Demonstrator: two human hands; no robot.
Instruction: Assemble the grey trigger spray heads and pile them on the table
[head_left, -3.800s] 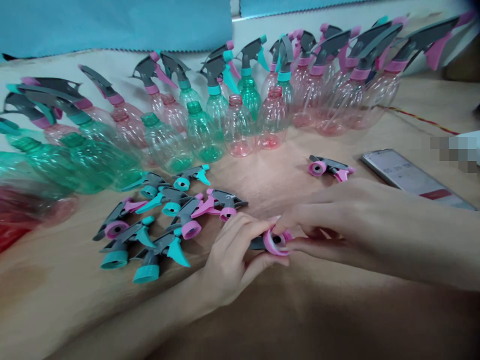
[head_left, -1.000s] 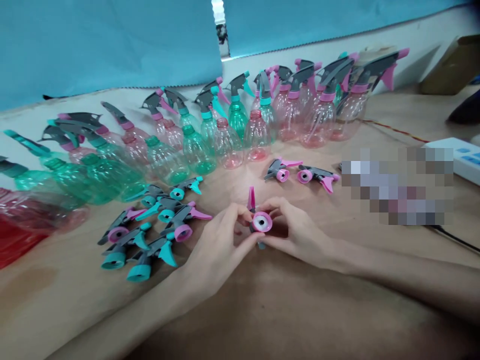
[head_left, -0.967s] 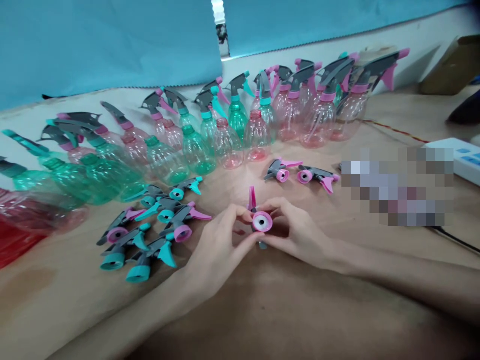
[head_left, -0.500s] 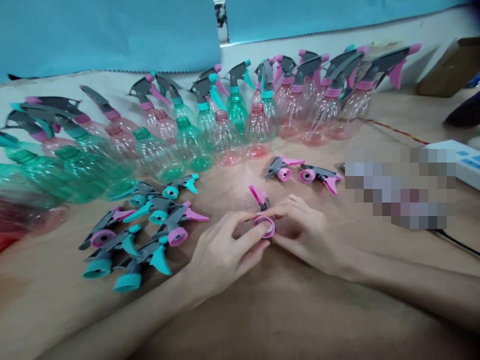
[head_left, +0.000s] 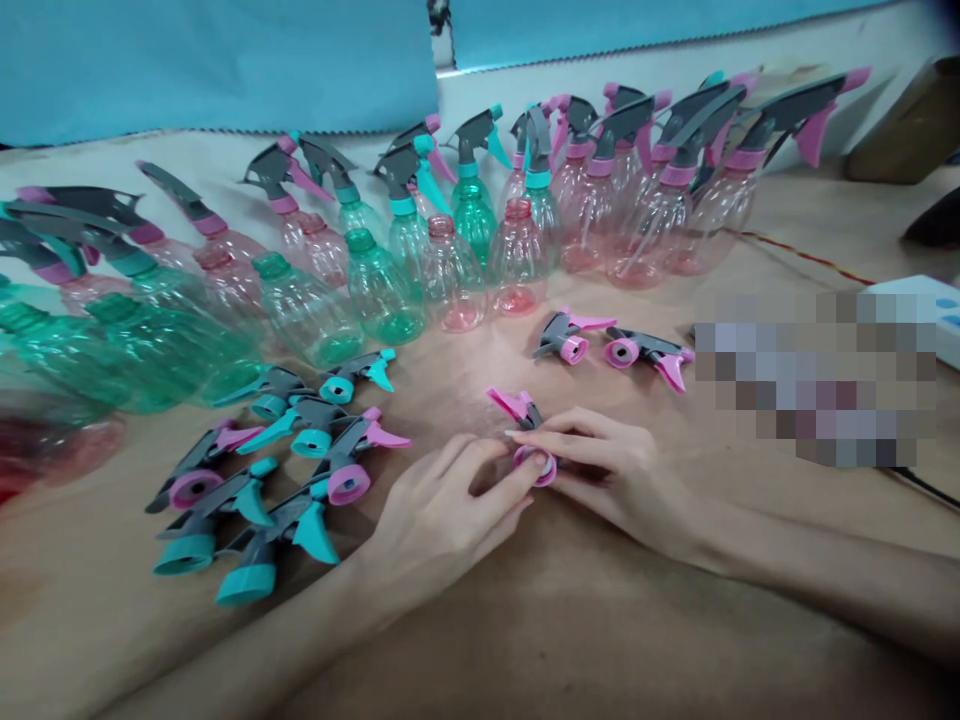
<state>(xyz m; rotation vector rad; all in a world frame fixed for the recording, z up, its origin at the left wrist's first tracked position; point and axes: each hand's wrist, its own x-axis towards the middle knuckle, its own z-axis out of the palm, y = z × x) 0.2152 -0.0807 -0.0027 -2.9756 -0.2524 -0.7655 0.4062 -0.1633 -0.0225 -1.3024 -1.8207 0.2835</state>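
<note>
A grey and pink trigger spray head (head_left: 517, 405) is held between my two hands, its pink collar tipped towards me. My right hand (head_left: 626, 470) grips it from the right, fingers curled round its body. From the left, my left hand (head_left: 442, 515) presses a digit into the open collar, its other fingers bent close against the spray head. The inside of the collar is mostly covered by that digit. Above and to the right lie two more pink spray heads, one (head_left: 559, 335) beside the other (head_left: 649, 352). Left of my left hand is a group of turquoise and pink spray heads (head_left: 259, 550).
Clear green and pink bottles stand along the wall, several topped with spray heads, others uncapped, like the green bottle (head_left: 375, 290) and pink bottle (head_left: 519, 265). A blurred-out object (head_left: 817, 380), a white power strip (head_left: 915, 305) and a twisted wire (head_left: 810, 255) are at right.
The view has shifted slightly. The held spray head has tilted a little, its trigger leaning more to the left. The left hand's digit still presses into the collar.
</note>
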